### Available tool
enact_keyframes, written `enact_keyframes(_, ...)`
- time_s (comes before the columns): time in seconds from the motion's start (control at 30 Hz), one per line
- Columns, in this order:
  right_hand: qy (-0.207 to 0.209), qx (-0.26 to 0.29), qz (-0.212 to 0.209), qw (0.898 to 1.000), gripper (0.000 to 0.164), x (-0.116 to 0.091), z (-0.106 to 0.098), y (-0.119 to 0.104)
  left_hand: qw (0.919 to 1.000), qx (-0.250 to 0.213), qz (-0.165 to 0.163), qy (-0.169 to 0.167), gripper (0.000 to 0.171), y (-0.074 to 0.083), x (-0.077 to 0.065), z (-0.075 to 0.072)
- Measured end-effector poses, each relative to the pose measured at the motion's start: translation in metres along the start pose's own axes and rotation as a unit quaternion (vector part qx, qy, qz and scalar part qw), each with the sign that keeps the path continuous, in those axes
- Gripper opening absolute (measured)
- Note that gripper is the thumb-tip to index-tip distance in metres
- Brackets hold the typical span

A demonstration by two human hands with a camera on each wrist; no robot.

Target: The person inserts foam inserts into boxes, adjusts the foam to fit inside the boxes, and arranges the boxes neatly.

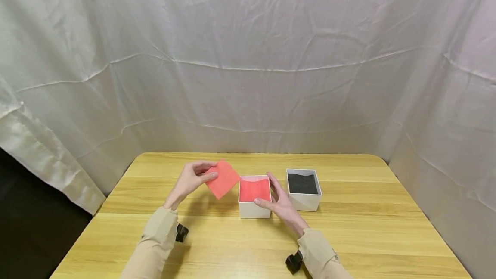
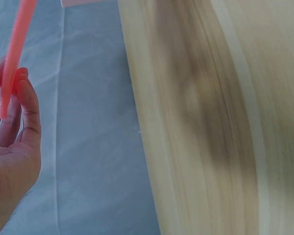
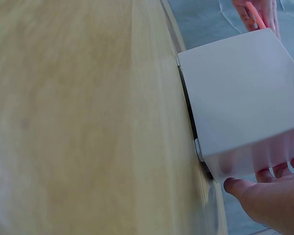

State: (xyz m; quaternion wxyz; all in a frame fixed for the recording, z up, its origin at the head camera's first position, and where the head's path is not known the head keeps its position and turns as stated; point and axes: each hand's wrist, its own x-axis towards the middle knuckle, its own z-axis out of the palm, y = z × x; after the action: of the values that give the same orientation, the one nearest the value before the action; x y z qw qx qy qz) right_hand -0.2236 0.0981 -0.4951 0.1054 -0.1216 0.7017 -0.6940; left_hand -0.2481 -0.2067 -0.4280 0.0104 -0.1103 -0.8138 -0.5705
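My left hand (image 1: 192, 178) pinches a thin square sheet of coral-red foam (image 1: 225, 180) between thumb and fingers. The sheet is tilted above the table, one corner close to a white open box (image 1: 255, 211); the left wrist view shows it nearly edge-on. Inside that box lies a red foam lining (image 1: 254, 190) with a dipped back edge. My right hand (image 1: 284, 205) grips the box's right side, its thumb at the front rim and its fingers toward the back. In the right wrist view, the box's plain white side (image 3: 245, 93) hides the contents.
Just right of my right hand stands a second white box (image 1: 305, 203) with a dark grey foam lining (image 1: 302, 184). Both boxes are on a wooden table (image 1: 368, 218). Pale curtains (image 1: 248, 98) surround the table's back and sides.
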Motion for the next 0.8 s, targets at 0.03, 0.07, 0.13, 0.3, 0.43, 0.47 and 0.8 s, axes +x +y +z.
enact_keyframes(0.03, 0.0, 0.001, 0.001, 1.0, 0.1, 0.0, 0.0, 0.0, 1.0, -0.005, 0.002, -0.003, 0.039, 0.002, 0.0, 0.001)
enact_keyframes(0.07, 0.0, 0.002, 0.001, 1.0, 0.1, 0.0, 0.0, 0.0, 0.9999, -0.008, 0.006, -0.006, 0.039, 0.004, 0.0, 0.002)
enact_keyframes(0.13, 0.0, 0.004, 0.0, 1.0, 0.1, 0.0, 0.0, 0.0, 0.9997, -0.015, 0.017, -0.013, 0.039, 0.008, 0.0, 0.003)
enact_keyframes(0.3, 0.0, 0.002, 0.001, 1.0, 0.1, 0.0, 0.0, 0.0, 0.9993, -0.018, 0.029, -0.015, 0.039, 0.016, 0.0, 0.01)
enact_keyframes(0.43, -0.001, 0.0, 0.002, 1.0, 0.1, 0.0, 0.0, 0.0, 0.9994, -0.018, 0.03, -0.004, 0.039, 0.021, 0.002, 0.016)
enact_keyframes(0.47, -0.002, 0.0, 0.001, 1.0, 0.101, 0.0, -0.001, 0.0, 0.9994, -0.016, 0.029, -0.001, 0.039, 0.021, 0.003, 0.018)
enact_keyframes(0.8, -0.006, 0.01, -0.003, 1.0, 0.1, 0.0, -0.001, 0.001, 0.9987, 0.012, 0.05, -0.006, 0.039, 0.029, 0.008, 0.035)
